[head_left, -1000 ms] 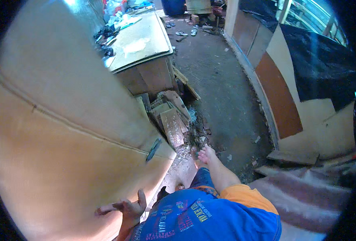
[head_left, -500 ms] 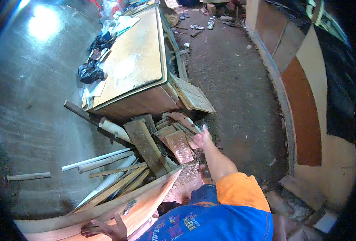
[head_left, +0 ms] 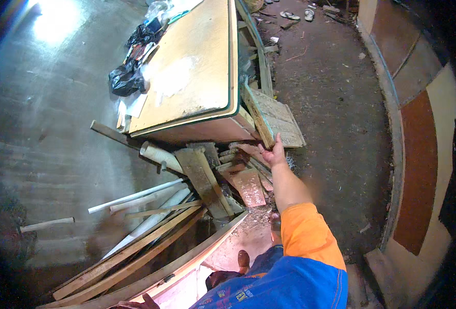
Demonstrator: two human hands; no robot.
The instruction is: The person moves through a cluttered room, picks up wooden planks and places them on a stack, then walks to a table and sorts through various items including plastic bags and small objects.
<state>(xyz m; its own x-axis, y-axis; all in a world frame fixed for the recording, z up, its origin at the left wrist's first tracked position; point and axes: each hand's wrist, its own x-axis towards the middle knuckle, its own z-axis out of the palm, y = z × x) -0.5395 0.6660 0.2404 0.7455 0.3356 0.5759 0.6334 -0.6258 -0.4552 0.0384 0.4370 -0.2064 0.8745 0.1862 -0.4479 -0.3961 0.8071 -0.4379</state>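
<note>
Right hand (head_left: 275, 153) now at plank (head_left: 258, 117)

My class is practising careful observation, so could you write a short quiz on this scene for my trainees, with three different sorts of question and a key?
1. Which hand is at the near end of the narrow plank beside the pale-topped table?

2. True or false: the sandals stand on top of the table.

3. Choose one. What colour is the right sleeve?
A) green
B) orange
C) white

Key:
1. The right hand.
2. False: the sandals are on the floor, beyond the plank.
3. B.
</note>
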